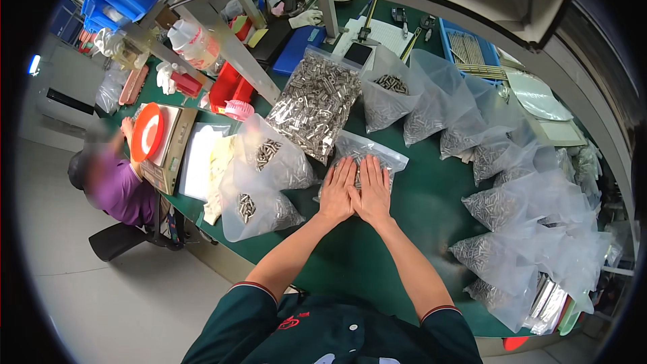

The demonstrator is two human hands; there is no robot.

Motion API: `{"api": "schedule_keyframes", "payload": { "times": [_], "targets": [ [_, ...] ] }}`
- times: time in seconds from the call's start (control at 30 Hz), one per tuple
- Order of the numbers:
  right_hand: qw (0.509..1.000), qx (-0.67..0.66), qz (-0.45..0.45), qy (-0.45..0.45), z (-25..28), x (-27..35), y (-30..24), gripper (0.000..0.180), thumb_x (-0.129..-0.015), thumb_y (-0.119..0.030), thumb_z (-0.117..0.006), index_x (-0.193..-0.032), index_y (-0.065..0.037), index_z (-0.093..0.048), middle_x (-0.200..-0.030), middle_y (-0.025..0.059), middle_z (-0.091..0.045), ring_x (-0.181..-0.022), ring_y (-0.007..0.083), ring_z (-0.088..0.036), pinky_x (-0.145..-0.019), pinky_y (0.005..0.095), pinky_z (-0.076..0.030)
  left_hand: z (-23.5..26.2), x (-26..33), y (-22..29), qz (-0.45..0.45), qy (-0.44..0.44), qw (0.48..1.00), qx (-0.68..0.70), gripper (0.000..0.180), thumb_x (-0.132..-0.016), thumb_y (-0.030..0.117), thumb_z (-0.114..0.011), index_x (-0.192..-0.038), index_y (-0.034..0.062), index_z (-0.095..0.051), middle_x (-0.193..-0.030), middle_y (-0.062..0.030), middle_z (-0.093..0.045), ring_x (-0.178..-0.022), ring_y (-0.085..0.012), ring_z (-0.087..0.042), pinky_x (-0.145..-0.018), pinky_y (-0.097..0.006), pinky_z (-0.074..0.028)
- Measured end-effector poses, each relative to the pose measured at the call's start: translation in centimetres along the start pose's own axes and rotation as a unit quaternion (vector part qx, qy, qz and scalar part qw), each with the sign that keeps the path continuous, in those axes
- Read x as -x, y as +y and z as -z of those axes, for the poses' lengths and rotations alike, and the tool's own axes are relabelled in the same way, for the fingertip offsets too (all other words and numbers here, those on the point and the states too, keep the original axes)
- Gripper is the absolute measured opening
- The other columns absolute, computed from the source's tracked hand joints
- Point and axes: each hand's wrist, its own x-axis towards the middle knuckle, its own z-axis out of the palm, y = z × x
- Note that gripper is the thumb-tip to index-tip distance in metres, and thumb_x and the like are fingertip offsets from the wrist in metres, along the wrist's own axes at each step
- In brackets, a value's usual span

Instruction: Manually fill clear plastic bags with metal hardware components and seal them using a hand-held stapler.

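Side by side, my left hand [339,189] and my right hand [371,189] lie flat on a clear plastic bag [394,160] of small metal parts, fingers stretched out. The thumbs meet in the middle. Most of this bag is covered by my hands; its far edge and right corner show. Just beyond it lies a large, full clear bag [317,98] of short metal tubes. To the left of my hands stand two open bags of metal parts, one farther [296,170] and one nearer [232,219].
Several filled plastic bags [495,209] curve along the table's right side. A blue tray [472,50] of rods sits at the back right. On the left, a person in a purple shirt [128,192] sits by a scale [168,155] with an orange bowl [147,133]. A metal frame [229,47] rises at the back.
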Motion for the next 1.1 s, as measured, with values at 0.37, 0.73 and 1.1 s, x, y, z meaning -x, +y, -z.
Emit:
{"api": "schedule_keyframes", "payload": {
  "times": [0.37, 0.73, 1.1],
  "targets": [
    [1.000, 0.014, -0.004, -0.016, 0.0, 0.3, 0.3, 0.066, -0.090, -0.041, -0.042, -0.138, 0.001, -0.029, -0.148, 0.0157, -0.022, -0.138, 0.0289, -0.016, -0.111, 0.0467, -0.011, 1.2, 0.8, 0.5, 0.005, -0.041, 0.999, -0.005, 0.054, -0.088, 0.024, -0.039, -0.136, -0.0007, -0.031, -0.145, -0.0155, -0.027, -0.135, -0.0285, -0.023, -0.110, -0.044, -0.018],
    [0.975, -0.173, 0.002, -0.141, 1.4, 4.7, -11.2, 0.031, -0.079, -0.027, -0.061, -0.099, -0.004, -0.065, -0.096, 0.0126, -0.067, -0.087, 0.0269, -0.065, -0.077, 0.0347, -0.051, 5.5, 13.0, 1.3, 0.037, -0.137, 0.970, 0.197, 0.036, -0.077, 0.018, -0.061, -0.108, 0.0008, -0.056, -0.105, -0.0197, -0.058, -0.101, -0.0350, -0.054, -0.086, -0.046, -0.044],
    [0.976, -0.192, 0.079, -0.071, 3.9, 5.0, -19.3, 0.020, -0.079, -0.016, -0.061, -0.093, -0.003, -0.064, -0.082, 0.0116, -0.066, -0.077, 0.0297, -0.063, -0.067, 0.0394, -0.049, 18.9, 20.5, -3.6, 0.120, -0.008, 0.987, 0.108, 0.014, -0.078, 0.011, -0.062, -0.089, 0.0021, -0.064, -0.077, -0.0148, -0.063, -0.072, -0.0318, -0.061, -0.066, -0.039, -0.048]
  ]
}}
